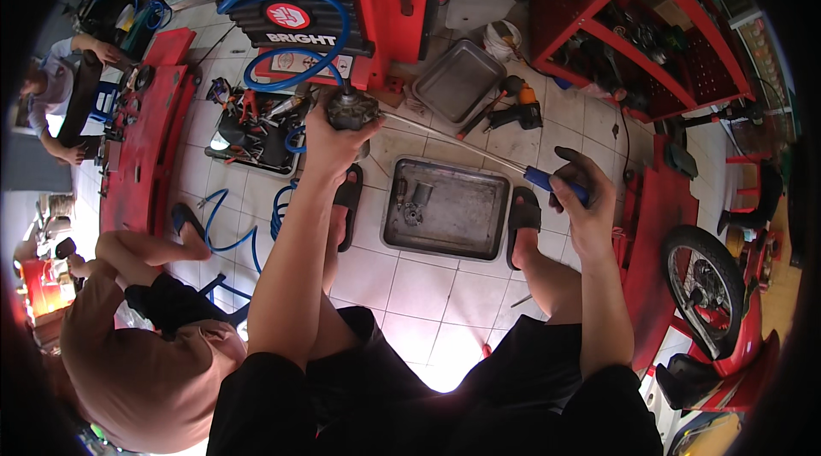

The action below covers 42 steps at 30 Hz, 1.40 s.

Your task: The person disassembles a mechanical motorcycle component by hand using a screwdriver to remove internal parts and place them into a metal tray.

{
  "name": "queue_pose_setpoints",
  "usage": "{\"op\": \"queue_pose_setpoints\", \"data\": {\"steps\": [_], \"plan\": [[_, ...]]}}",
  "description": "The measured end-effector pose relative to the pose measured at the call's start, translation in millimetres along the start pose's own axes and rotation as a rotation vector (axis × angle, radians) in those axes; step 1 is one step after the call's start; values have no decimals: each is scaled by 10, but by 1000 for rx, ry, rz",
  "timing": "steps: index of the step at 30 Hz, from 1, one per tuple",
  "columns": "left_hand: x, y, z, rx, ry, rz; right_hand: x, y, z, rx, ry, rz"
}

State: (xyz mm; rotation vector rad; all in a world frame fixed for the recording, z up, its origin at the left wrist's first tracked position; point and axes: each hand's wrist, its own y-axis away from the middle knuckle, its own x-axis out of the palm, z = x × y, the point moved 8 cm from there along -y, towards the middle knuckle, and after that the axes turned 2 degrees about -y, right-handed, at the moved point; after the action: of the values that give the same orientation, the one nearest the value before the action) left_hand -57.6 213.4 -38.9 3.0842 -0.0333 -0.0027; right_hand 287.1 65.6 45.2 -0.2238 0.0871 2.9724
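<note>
My left hand (329, 144) is closed around a dark grey metal mechanical part (352, 111), whose exact kind I cannot make out. In my right hand (586, 204) is a screwdriver (466, 147) with a blue handle and a long thin shaft. The shaft points left, and its far end meets or lies very near the metal part. Below, on the floor between my feet, a grey metal tray (466, 221) holds a small cylindrical piece (422, 193) and a round toothed-looking piece (414, 215).
Blue air hose (255, 71) loops beside my left hand. A tool tray (256, 127), an orange-black power tool (520, 110) and a second metal tray (459, 80) lie ahead. Red shelving (599, 24) and a wheel (703, 289) stand right. A co-worker (145, 353) sits close on the left.
</note>
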Motion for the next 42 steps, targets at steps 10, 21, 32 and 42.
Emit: {"op": "queue_pose_setpoints", "data": {"steps": [10, 21, 32, 42], "plan": [[-12, -15, 74, -30, -55, -1, -66, 9, -277, 354, -413, 2], [-4, -23, 81, -24, -52, 2, -44, -15, -159, 105, -201, -43], [30, -8, 123, -84, 13, 21, 22, -30, -155, 0, 30, 46], [333, 256, 325, -586, 389, 132, 131, -21, -308, 274, -396, 455]]}}
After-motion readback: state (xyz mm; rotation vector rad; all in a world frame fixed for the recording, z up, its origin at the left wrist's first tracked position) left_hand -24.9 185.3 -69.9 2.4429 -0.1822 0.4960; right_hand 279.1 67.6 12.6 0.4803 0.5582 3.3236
